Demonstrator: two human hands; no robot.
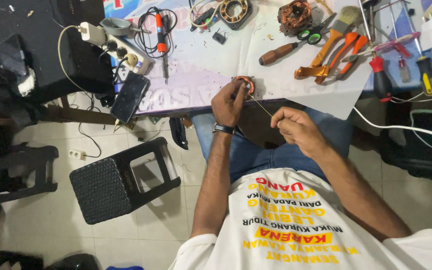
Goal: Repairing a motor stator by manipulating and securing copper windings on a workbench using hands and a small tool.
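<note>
Bare white sheet (pixel 296 87) between the near table edge and the tool row, open to pass; far side blocked by wooden-handled screwdriver (pixel 277 53), orange pliers (pixel 336 57), scissors (pixel 316 32), brush (pixel 338 27); right edge packed with red screwdriver (pixel 380 75) and yellow-handled one (pixel 429 75); left edge: phone (pixel 130 97) overhanging, power strip (pixel 118 50), soldering iron (pixel 162 42); black stool (pixel 121 182) on the floor left of the knees.
</note>
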